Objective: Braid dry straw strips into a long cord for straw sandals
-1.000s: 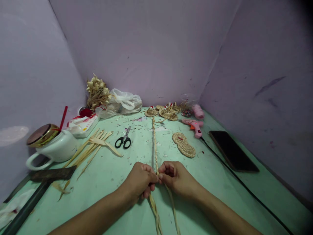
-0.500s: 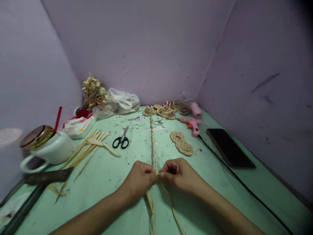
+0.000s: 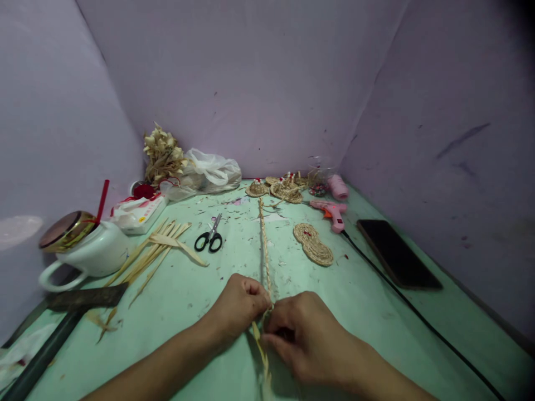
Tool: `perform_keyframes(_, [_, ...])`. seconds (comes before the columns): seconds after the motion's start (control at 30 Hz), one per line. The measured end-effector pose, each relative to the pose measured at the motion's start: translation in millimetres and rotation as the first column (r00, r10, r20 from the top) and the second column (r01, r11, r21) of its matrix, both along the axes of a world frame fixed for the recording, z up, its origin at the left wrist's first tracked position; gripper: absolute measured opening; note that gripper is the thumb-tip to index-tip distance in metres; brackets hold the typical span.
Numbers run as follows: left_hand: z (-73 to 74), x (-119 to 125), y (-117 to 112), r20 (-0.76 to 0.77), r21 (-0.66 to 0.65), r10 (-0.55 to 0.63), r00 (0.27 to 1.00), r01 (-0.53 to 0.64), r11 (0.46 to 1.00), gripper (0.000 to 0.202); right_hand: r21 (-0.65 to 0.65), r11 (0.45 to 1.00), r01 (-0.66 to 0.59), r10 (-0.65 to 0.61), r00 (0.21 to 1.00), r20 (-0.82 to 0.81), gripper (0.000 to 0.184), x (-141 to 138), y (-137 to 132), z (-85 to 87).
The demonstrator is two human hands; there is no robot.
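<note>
A thin braided cord of pale dried plant fibre runs from the back of the table straight toward me. My left hand is closed, its thumb and forefinger pinching the near end of the braid. Just right of it and slightly lower, my right hand is closed with its fingers curled at the loose strands. A loose fibre strand hangs down between the hands toward the front edge. The exact grip of the right fingers is partly hidden by the hand itself.
Black-handled scissors and fibre strips lie left, near a hammer and white cup. Right are a coiled woven sole shape, pink glue gun with cord, and a phone. Small woven hats sit at the back.
My right hand has moved down and toward me, away from the pinch point beside my left hand. The left hand stays at the braid's end. The view has shifted slightly.
</note>
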State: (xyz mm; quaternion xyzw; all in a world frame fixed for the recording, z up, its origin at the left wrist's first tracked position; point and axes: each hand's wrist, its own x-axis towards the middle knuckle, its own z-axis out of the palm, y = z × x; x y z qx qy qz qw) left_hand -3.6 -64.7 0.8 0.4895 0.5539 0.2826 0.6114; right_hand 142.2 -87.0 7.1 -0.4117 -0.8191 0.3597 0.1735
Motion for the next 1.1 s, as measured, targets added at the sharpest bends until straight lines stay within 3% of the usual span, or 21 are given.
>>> perform_keyframes(0.07, [0.3, -2.6, 0.6, 0.041, -0.017, -0.025, 0.999, 0.026, 1.000, 0.006, -0.152, 0.980, 0.128, -0.146, 0.983, -0.112, 0.025, 3.1, 7.1, 1.2])
perform_keyframes(0.17, [1.5, -6.4, 0.8, 0.080, -0.062, -0.052, 0.995, 0.057, 0.996, 0.010, -0.357, 0.857, 0.372, -0.477, 0.835, -0.274, 0.029, 5.3, 21.1, 1.2])
perform_keyframes(0.2, [2.0, -7.3, 0.6, 0.090, -0.075, -0.058, 0.994, 0.064, 0.995, 0.011, -0.456, 0.809, 0.372, -0.536, 0.786, -0.309, 0.027, 4.6, 24.5, 0.6])
perform_keyframes(0.27, [2.7, -8.5, 0.5, 0.123, -0.082, -0.080, 0.989, 0.091, 0.992, 0.013, -0.662, 0.708, 0.245, -0.583, 0.733, -0.351, 0.024, 0.8, 27.5, -1.9])
perform_keyframes(0.37, [1.2, -9.7, 1.4, 0.152, -0.063, -0.132, 0.980, 0.143, 0.988, 0.013, -0.815, 0.577, 0.059, -0.576, 0.736, -0.355, 0.025, -7.0, 23.9, -7.3])
perform_keyframes(0.57, [-0.8, -12.5, 4.8, -0.077, 0.050, -0.203, 0.976, 0.207, 0.977, 0.017, -0.720, 0.643, 0.261, -0.581, 0.779, -0.236, 0.016, -9.7, 20.9, -14.3])
perform_keyframes(0.7, [9.8, -10.7, -4.2, -0.328, 0.047, -0.183, 0.927, 0.210, 0.977, 0.021, -0.737, 0.632, 0.242, -0.587, 0.770, -0.251, 0.012, -9.2, 22.6, -16.3])
perform_keyframes(0.8, [15.3, -8.2, -18.4, -0.456, 0.137, -0.122, 0.881, 0.205, 0.969, 0.023, -0.756, 0.620, 0.207, -0.591, 0.757, -0.277, 0.012, -10.4, 21.4, -16.1])
perform_keyframes(0.93, [10.1, -2.6, -38.0, -0.590, 0.314, -0.087, 0.802, 0.327, 0.891, 0.025, -0.776, 0.608, 0.165, -0.592, 0.745, -0.306, 0.014, -11.6, 19.2, -13.3])
perform_keyframes(1.1, [5.1, 5.0, -49.4, -0.681, 0.364, -0.107, 0.724, 0.462, 0.809, 0.013, -0.766, 0.617, 0.183, -0.596, 0.744, -0.302, 0.016, -12.6, 18.8, -14.7])
